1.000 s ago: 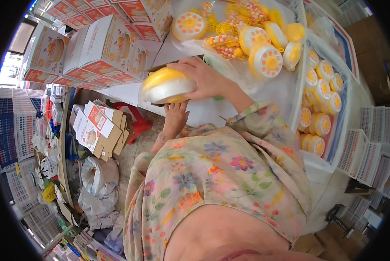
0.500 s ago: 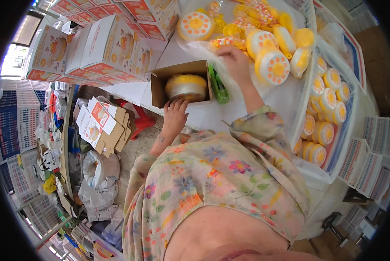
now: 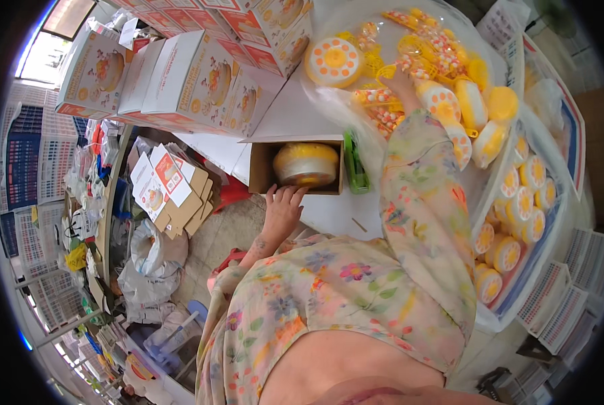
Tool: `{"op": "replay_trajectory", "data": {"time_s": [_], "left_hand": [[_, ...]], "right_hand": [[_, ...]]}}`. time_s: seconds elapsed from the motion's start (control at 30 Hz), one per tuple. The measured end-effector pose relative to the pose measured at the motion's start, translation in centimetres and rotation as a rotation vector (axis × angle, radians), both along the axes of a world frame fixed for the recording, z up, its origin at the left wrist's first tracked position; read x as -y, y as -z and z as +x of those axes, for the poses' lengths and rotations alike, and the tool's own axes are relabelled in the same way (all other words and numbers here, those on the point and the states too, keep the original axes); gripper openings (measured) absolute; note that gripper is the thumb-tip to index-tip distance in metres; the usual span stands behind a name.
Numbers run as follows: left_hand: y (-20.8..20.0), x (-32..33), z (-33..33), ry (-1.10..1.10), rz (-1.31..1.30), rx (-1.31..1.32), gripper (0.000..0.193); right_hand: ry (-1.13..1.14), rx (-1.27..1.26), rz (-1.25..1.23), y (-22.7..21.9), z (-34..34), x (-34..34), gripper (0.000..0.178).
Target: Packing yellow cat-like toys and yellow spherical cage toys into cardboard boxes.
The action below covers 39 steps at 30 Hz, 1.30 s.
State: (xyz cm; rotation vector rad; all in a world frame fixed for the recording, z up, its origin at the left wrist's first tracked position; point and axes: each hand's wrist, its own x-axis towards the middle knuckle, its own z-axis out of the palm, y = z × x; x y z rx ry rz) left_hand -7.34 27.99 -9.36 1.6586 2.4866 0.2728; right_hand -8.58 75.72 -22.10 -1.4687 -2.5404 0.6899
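An open brown cardboard box [image 3: 260,167] stands at the near edge of the white table. Inside it lies a round yellow-and-white toy case [image 3: 306,164] in clear wrap. My left hand [image 3: 285,206] hooks its fingertips over the box's near rim, the thumb hard to see. Farther right, my right hand [image 3: 401,86] reaches into a pile of yellow plastic parts [image 3: 416,47] and bagged orange-and-white beads [image 3: 391,120]. Its fingers close at a yellow looped plastic piece [image 3: 385,73]; the fingertips are partly hidden. A green stapler-like tool [image 3: 357,163] lies just right of the box.
Printed product boxes [image 3: 194,81] are stacked at the far left. Round yellow-and-white cases [image 3: 442,102] sit beside the pile, and several more fill a plastic-lined bin [image 3: 503,317] on the right. Flat cartons [image 3: 174,189] and a white plastic bag [image 3: 155,260] are left of the table.
My right hand has moved farther away, deeper into the yellow parts, with the arm stretched out. My left hand stays at the box's near rim. The whole view has shifted slightly.
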Motion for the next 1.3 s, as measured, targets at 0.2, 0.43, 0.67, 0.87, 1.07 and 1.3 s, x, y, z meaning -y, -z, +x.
{"op": "replay_trajectory", "data": {"time_s": [0.2, 0.43, 0.67, 0.87, 1.07, 1.3], "left_hand": [[0.1, 0.0, 0.0, -0.035, 0.011, 0.002, 0.055], [0.2, -0.1, -0.3, -0.014, 0.040, -0.004, 0.053], [0.4, 0.4, -0.3, -0.042, 0.035, -0.003, 0.052], [0.3, 0.6, -0.3, -0.058, 0.030, -0.017, 0.052], [0.1, 0.2, -1.0, 0.006, 0.004, 0.028, 0.058], [-1.4, -0.2, -2.4, -0.034, 0.226, 0.289, 0.070]], "right_hand": [[-0.078, 0.324, 0.142, -4.2, 1.0, 1.2, 0.081], [-0.245, -0.277, -0.340, -4.0, 4.0, -1.9, 0.054], [-0.235, -0.586, -0.187, -9.7, 3.5, -2.6, 0.032], [-0.619, 0.520, -0.060, -7.9, 1.3, 5.8, 0.039], [-0.329, 0.344, -0.058, -1.9, 3.6, 7.0, 0.040], [-0.195, -0.570, -0.804, -11.2, 7.2, 5.5, 0.033]]}}
